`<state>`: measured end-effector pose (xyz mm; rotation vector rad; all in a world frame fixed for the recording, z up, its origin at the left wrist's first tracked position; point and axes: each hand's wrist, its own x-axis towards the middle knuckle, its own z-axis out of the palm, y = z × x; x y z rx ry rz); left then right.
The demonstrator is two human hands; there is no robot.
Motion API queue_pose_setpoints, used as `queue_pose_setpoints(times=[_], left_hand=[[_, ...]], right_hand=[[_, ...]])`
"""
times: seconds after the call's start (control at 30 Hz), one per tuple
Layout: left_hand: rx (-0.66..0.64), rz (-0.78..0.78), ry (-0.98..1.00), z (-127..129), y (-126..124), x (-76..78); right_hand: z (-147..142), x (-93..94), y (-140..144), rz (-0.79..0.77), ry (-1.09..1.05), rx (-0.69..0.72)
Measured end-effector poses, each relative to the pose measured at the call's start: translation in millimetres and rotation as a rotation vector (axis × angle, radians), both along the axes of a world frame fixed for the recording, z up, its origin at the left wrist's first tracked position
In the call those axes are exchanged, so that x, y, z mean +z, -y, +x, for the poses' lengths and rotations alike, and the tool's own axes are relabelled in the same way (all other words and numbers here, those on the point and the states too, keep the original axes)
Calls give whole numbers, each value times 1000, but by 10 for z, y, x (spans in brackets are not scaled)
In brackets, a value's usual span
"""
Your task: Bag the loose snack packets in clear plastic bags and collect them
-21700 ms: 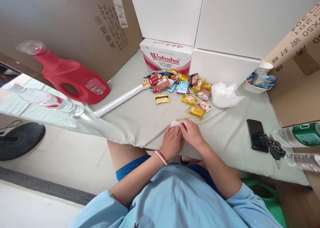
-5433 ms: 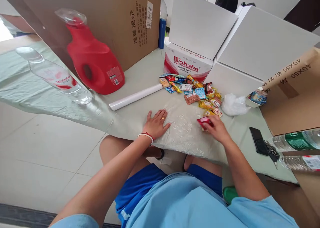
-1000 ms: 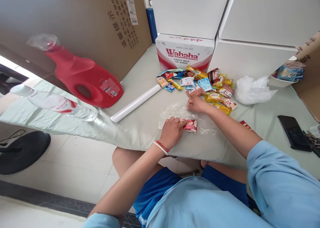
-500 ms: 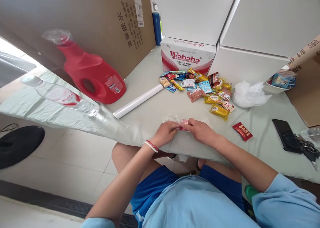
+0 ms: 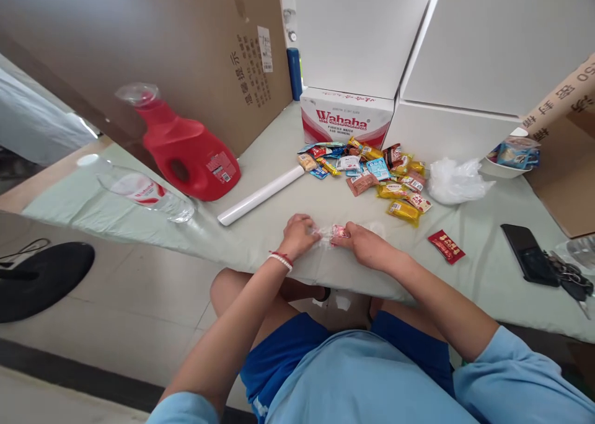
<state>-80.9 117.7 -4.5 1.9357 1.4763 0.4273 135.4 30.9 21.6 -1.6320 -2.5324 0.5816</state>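
Near the front edge of the counter, a small pink snack wrapped in clear film is held between the two hands. The left hand is closed on the film at its left end, and a red-and-white bracelet is worn at that wrist. The right hand is pinched on the snack's right end, its fingers bent inward. Both grips are narrow and closed on the same wrapped piece, which is kept just above or on the cloth; which cannot be told.

Farther back, a heap of snacks is spread in front of a Wahaha box. A white roll lies to the left of the heap, near a red jug and a clear bottle. A crumpled bag and a bowl are seen to the right of the heap. A red packet lies alone, apart from the right hand, and a phone with keys rests at the far right.
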Motion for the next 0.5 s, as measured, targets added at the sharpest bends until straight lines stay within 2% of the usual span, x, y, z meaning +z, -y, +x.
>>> queue_pose_setpoints(times=[0.07, 0.13, 0.2, 0.27, 0.33, 0.4, 0.43, 0.5], left_hand=[[4, -55, 144, -79, 96, 20], [66, -121, 344, -55, 198, 65], [119, -156, 504, 99, 293, 114], [98, -168, 548, 326, 369, 155], [4, -113, 449, 533, 437, 183], [-120, 32, 247, 665, 520, 197], [-175, 119, 131, 702, 572, 199], [-256, 279, -91, 733, 689, 190]], right_hand=[[64, -68, -13, -2, -106, 44], [94, -138, -8, 21, -180, 64], [107, -180, 13, 39, -251, 48], [155, -177, 41, 27, -333, 49], [269, -140, 58, -34, -442, 91], [434, -104, 55, -121, -562, 101], [517, -98, 47, -138, -602, 47], [642, -128, 30, -55, -568, -195]])
